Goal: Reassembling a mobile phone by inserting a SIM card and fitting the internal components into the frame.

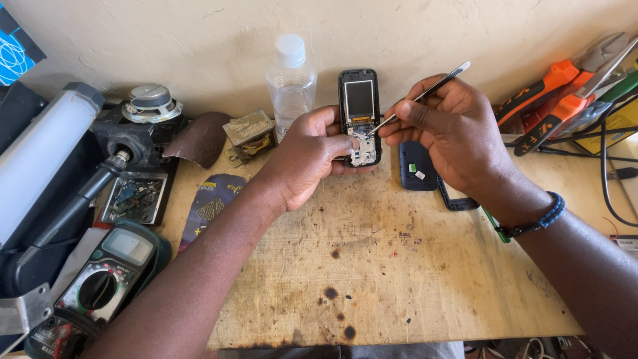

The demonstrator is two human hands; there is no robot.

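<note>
Phone: black opened handset (359, 117) with grey screen
Tool: thin silver metal tweezers (419, 98)
Bottle: clear plastic bottle (291, 83), white cap
Desk: tan plywood desk (372, 279), dark scorch spots
Bracelet: blue-and-black braided wrist bracelet (539, 217)
Pliers: orange-handled pliers (555, 100)

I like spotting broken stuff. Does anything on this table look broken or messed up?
Yes. The phone in the left hand has its cover off, so its insides show; the right hand pokes it with a thin metal tool. A dark cover piece lies beside it. The wooden table has dark burn-like spots near the front edge.
</note>
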